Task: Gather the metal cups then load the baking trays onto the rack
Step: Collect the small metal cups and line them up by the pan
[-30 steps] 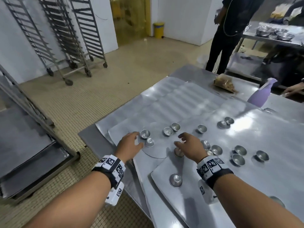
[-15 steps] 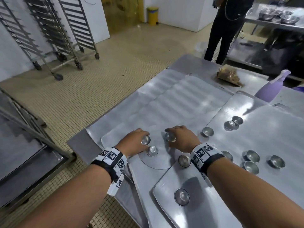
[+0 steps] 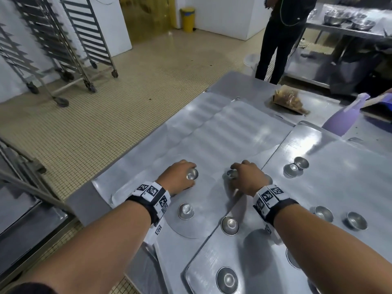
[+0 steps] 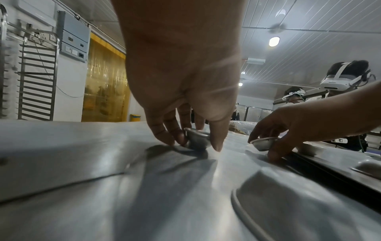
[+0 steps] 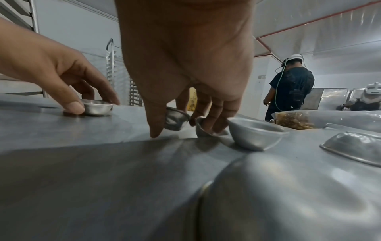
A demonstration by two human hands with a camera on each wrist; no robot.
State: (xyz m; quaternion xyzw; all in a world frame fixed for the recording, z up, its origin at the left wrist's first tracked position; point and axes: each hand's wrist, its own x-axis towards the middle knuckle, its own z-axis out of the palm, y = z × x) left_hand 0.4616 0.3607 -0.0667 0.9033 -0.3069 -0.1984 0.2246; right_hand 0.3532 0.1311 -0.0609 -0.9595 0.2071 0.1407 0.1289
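Note:
Several small metal cups lie scattered over overlapping flat baking trays on a steel table. My left hand pinches one cup between thumb and fingers; the left wrist view shows that cup resting on the tray. My right hand pinches a tilted cup with thumb and forefinger, seen in the right wrist view as a raised cup, while its other fingers dip into a second cup. A third cup stands just right of them. Loose cups lie nearer me.
Tall wheeled tray racks stand by the far left wall, and another rack is close at my left. A person in black stands beyond the table. A bag of brown food and a purple spray bottle sit at the far side.
Both hands moved forward across the trays and closed their fingers on cups. The right hand's cup is now tipped up off the tray. The head view shifted closer.

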